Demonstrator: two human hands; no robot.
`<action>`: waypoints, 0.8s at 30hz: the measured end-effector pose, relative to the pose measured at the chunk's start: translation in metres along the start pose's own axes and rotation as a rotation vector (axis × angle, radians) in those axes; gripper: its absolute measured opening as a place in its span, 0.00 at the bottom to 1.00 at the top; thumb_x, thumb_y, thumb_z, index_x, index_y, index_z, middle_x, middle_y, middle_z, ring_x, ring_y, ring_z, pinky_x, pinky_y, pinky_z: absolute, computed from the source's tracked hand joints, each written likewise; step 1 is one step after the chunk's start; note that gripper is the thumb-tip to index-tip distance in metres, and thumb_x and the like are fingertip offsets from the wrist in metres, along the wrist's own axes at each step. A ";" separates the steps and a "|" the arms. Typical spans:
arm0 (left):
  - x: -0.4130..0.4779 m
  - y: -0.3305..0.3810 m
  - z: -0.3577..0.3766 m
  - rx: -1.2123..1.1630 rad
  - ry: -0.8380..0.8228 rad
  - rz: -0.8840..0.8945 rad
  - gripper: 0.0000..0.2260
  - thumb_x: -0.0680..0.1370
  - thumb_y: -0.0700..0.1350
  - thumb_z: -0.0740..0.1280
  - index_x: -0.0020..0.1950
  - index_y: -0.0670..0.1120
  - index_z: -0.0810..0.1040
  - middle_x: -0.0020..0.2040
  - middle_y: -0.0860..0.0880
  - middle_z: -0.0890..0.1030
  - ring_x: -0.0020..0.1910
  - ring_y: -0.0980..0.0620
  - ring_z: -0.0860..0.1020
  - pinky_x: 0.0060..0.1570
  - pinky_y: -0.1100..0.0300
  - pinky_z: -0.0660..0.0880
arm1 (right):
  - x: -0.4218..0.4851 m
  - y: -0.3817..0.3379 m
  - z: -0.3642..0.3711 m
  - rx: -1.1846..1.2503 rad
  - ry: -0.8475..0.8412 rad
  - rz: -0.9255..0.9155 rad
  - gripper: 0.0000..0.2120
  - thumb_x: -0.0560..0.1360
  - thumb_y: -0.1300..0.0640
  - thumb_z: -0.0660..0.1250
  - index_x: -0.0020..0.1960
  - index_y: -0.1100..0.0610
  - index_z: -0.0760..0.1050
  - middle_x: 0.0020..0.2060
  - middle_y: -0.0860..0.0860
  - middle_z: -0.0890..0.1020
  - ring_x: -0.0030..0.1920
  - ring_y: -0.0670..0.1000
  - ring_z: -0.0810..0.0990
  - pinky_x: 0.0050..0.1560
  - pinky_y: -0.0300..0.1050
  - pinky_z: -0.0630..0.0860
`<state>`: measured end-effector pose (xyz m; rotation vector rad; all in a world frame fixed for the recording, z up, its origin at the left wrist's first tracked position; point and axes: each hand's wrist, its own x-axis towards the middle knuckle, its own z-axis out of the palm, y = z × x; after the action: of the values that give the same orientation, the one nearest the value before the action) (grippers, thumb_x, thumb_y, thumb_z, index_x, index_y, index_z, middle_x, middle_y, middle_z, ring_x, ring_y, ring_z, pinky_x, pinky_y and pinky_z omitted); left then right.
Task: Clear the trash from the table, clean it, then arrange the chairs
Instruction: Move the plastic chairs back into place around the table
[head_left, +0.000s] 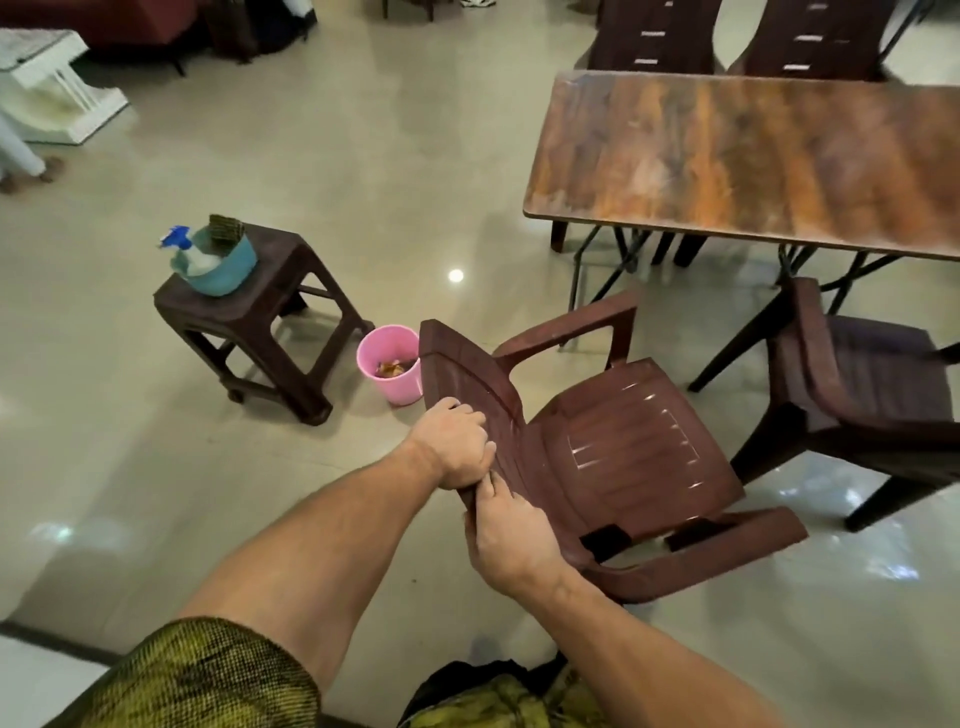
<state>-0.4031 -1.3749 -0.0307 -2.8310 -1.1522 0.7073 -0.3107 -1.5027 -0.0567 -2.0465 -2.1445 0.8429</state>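
Observation:
A brown plastic armchair (618, 457) stands on the floor in front of me, turned at an angle to the wooden table (748, 156). My left hand (457, 447) grips the top edge of its backrest. My right hand (511, 535) grips the same backrest edge just below the left hand. A second brown chair (872, 395) stands at the right, partly under the table's near side. Two more brown chairs (654, 36) stand at the table's far side. A pink bin (389, 374) with trash in it sits on the floor just left of the held chair.
A brown plastic stool (291, 312) at the left carries a blue basin (223, 270) holding a spray bottle (182, 244) and a dark cloth. White furniture (47, 88) stands at the far left. Glossy tiled floor lies around the table.

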 end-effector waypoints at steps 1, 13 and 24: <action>0.001 0.001 -0.001 -0.007 -0.001 -0.009 0.26 0.85 0.54 0.48 0.56 0.46 0.84 0.60 0.46 0.80 0.60 0.47 0.76 0.66 0.49 0.67 | 0.000 0.001 -0.002 0.009 0.019 -0.007 0.28 0.82 0.50 0.55 0.79 0.60 0.55 0.75 0.54 0.66 0.63 0.59 0.76 0.57 0.56 0.75; 0.026 0.025 -0.011 -0.051 -0.047 -0.077 0.25 0.84 0.54 0.48 0.58 0.45 0.83 0.61 0.47 0.80 0.62 0.48 0.74 0.63 0.48 0.68 | -0.006 0.061 -0.020 -0.094 0.165 -0.215 0.24 0.78 0.45 0.57 0.70 0.54 0.69 0.60 0.47 0.79 0.51 0.55 0.82 0.40 0.52 0.79; 0.089 0.072 -0.042 -0.176 -0.105 -0.223 0.25 0.84 0.54 0.49 0.61 0.43 0.81 0.62 0.43 0.81 0.63 0.44 0.77 0.63 0.48 0.71 | 0.001 0.170 -0.078 -0.216 0.225 -0.495 0.24 0.77 0.42 0.61 0.71 0.49 0.70 0.56 0.46 0.82 0.46 0.54 0.83 0.37 0.48 0.80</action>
<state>-0.2827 -1.3617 -0.0409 -2.7643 -1.5903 0.7821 -0.1252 -1.4804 -0.0616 -1.4739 -2.5212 0.3161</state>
